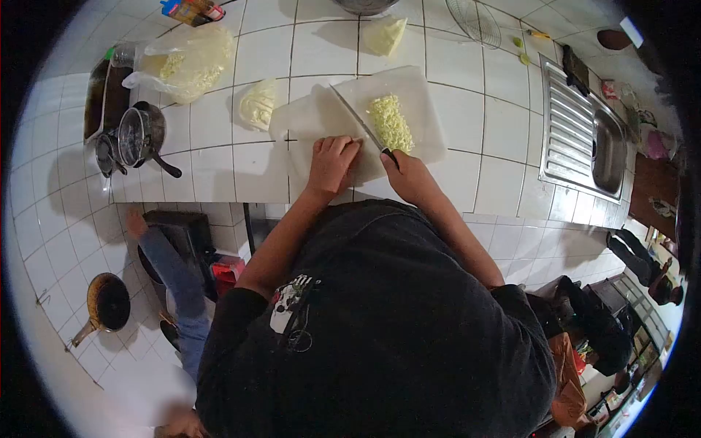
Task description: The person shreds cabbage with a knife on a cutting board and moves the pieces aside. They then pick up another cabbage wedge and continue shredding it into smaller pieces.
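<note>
A heap of finely chopped pale green cabbage [391, 122] lies on the white plastic cutting board [420, 91], its long axis running away from the person. Just left of it slants a long steel kitchen knife [355, 117], tip pointing up-left, its dark handle gripped by the closed right hand [407, 177], the nearer hand. The left hand [331, 164] rests curled, knuckles down, on the board's near edge. A cabbage wedge [258, 104] sits beside the board; metal pots [135, 139] and a steel sink [591, 142] stand well apart.

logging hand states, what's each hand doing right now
Left hand: curled into a fist, resting on the cutting board, holding nothing visible.
Right hand: closed on the knife handle.
</note>
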The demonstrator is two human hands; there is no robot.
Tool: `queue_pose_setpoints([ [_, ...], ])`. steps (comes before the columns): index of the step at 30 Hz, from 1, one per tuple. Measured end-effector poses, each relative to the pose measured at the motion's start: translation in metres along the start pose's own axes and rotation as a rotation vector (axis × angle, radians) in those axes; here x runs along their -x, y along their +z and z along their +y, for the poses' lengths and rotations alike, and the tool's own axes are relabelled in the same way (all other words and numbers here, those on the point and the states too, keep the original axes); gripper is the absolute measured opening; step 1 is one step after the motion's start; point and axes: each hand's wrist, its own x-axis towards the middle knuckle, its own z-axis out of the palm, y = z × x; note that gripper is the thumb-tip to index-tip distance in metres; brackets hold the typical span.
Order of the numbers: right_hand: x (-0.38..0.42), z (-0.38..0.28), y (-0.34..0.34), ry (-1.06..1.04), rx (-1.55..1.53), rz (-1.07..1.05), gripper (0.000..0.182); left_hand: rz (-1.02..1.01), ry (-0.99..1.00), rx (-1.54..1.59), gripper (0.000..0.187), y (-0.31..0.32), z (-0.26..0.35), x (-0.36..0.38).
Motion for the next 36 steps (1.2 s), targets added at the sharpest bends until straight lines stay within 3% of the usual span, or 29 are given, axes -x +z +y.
queue_pose_setpoints([
  [9, 0.009, 0.011, 0.016, 0.030, 0.071, 0.031, 0.040, 0.101, 0.013, 0.070, 0.039, 0.010, 0.000, 0.005],
  [18, 0.007, -0.007, 0.001, -0.017, 0.130, 0.049, 0.043, 0.062, -0.006, 0.077, 0.050, 0.008, -0.001, 0.002],
  [23, -0.002, 0.007, 0.026, -0.005, 0.133, 0.101, 0.042, 0.080, 0.026, 0.069, 0.042, 0.015, -0.007, 0.004],
  [27, 0.006, -0.018, -0.002, -0.039, 0.131, 0.062, 0.042, 0.052, 0.011, 0.054, 0.032, 0.007, 0.000, 0.000],
  [32, -0.007, 0.012, 0.028, -0.027, 0.146, 0.101, 0.044, 0.065, 0.065, 0.019, 0.032, 0.011, -0.010, 0.002],
  [36, -0.001, -0.013, 0.007, -0.010, 0.152, 0.086, 0.043, 0.069, 0.055, 0.075, 0.034, 0.009, -0.006, -0.001],
])
